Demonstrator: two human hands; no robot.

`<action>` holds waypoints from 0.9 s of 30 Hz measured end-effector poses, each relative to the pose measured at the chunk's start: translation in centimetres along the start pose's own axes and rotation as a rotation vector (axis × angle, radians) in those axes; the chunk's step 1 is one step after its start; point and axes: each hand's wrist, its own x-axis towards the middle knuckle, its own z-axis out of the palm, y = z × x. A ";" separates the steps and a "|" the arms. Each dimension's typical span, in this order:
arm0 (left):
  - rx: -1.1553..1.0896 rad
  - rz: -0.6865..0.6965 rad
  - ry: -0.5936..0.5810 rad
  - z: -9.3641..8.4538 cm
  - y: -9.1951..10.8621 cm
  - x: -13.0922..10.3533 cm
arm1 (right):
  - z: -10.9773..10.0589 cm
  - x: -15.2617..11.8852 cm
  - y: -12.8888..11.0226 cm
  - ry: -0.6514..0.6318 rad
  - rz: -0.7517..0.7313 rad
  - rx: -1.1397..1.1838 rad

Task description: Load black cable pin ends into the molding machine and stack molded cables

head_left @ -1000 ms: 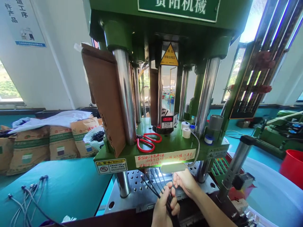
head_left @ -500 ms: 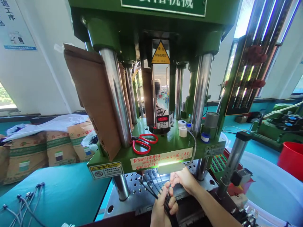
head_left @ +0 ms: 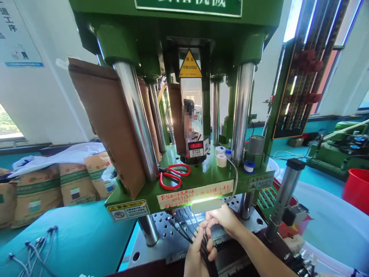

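At the green press (head_left: 198, 175), a worker has both bare hands low at its front, just below the edge of its bed. The left hand (head_left: 193, 254) is curled around a bundle of black cables (head_left: 205, 250), thumb on one side and fingers wrapped on the other, and the free ends fan out toward the press, above its perforated metal plate (head_left: 165, 234). The right hand (head_left: 224, 220) comes in from the right, beneath the lit lamp (head_left: 207, 207) on the press's front edge; its fingertips are drawn together against the left hand's, though I cannot tell whether they pinch a strand. On the press bed lie red-handled scissors (head_left: 174, 175), with white tape rolls (head_left: 221, 161) farther right. A sheet of brown cardboard (head_left: 106, 123) leans against the press's left front column. Left of the press, a teal bench (head_left: 86, 227) carries a loose spray of grey cables (head_left: 37, 248), and paper sacks (head_left: 73, 182) stand beyond it. A red bucket (head_left: 360, 192) sits well off to the press's right.
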 end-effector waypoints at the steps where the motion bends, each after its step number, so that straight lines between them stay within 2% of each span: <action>1: 0.026 0.022 0.012 -0.1 -0.1 0.0 | -0.1 0.1 0.2 0.033 -0.003 -0.023; 3: 0.078 0.062 0.034 -0.2 -0.2 0.1 | -0.1 0.3 0.3 0.100 -0.016 -0.095; 5: 0.129 0.086 0.034 -0.3 -0.4 0.3 | 0.1 0.2 0.2 0.111 -0.032 -0.178; 10: 0.239 0.089 -0.039 -0.8 -1.6 0.9 | 1.3 -1.5 -1.1 -0.114 -0.112 -0.305; 12: 0.272 0.088 -0.064 -1.0 -1.9 1.1 | 1.5 -1.9 -1.5 -0.137 -0.128 -0.339; 17: 0.350 0.075 -0.133 -0.8 -1.7 0.9 | 0.9 -1.4 -1.0 -0.164 -0.032 -0.281; 19: 0.372 0.087 -0.098 -0.4 -1.5 0.7 | 0.6 -0.9 -0.7 -0.154 -0.076 -0.271; 24: 0.312 0.156 0.052 0.1 -1.4 0.3 | 0.2 -0.2 -0.1 -0.028 -0.151 -0.309; 27: 0.335 0.130 0.076 -0.1 -1.5 0.4 | 0.0 -0.1 0.2 -0.026 -0.178 -0.300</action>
